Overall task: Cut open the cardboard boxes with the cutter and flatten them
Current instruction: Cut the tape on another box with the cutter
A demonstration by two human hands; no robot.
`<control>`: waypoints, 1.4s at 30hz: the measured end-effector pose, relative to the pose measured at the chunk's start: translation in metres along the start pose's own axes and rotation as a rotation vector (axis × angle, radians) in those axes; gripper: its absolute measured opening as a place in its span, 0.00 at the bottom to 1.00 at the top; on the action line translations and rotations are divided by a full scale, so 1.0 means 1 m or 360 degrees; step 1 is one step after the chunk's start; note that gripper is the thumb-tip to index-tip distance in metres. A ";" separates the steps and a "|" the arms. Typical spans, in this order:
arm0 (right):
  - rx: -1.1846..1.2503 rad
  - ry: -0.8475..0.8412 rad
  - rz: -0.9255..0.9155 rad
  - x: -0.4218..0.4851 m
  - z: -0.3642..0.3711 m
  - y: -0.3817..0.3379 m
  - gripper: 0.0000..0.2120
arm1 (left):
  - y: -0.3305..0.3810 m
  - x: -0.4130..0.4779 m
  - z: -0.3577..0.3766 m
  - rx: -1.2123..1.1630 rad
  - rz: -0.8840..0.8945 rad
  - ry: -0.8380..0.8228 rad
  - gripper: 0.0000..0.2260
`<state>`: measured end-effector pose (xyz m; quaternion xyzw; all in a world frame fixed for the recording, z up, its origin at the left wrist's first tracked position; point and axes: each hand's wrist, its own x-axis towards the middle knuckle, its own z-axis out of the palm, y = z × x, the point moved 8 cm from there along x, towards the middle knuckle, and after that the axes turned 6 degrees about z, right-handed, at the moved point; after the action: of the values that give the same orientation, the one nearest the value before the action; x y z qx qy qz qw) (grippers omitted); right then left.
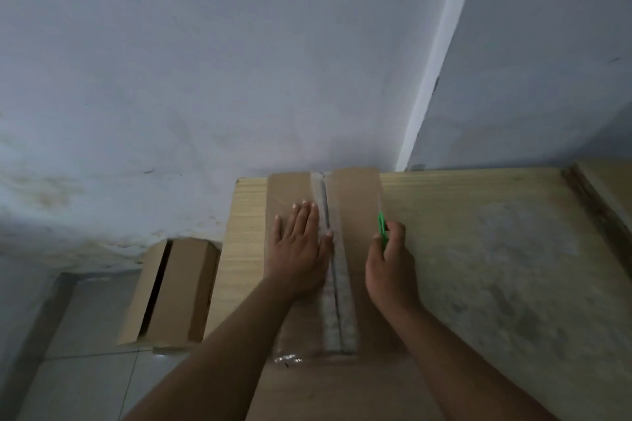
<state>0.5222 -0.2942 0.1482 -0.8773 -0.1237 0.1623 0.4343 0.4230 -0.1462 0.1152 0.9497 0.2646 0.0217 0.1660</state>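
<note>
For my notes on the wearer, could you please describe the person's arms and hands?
The left hand and right hand are bare, with no gloves; I can make out no ring, watch or bracelet. The left forearm and right forearm are bare too, with no sleeve showing down to the picture's bottom edge. The frame is dim, so small details may be missed.

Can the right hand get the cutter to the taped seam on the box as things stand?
Probably yes: the seam lies bare right beside the right hand and cutter; only the thumb of the left hand touches its edge.
</note>
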 end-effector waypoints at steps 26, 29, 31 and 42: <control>-0.1012 -0.0562 0.0011 0.086 0.108 -0.098 0.16 | -0.076 0.134 -0.041 -0.0261 -0.0027 0.0308 0.14; -0.1061 -0.0567 0.0017 0.088 0.113 -0.095 0.17 | -0.076 0.135 -0.041 -0.0274 -0.0044 0.0293 0.14; -0.1036 -0.0582 0.0074 0.088 0.116 -0.094 0.17 | -0.075 0.134 -0.041 -0.0273 -0.0049 0.0285 0.14; -0.1198 -0.0680 0.0042 0.059 0.112 -0.081 0.15 | -0.075 0.133 -0.043 -0.0248 -0.0079 0.0253 0.14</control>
<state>0.5261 -0.1440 0.1392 -0.9227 -0.2503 0.2894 0.0467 0.4950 -0.0049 0.1248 0.9225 0.2977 0.1132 0.2182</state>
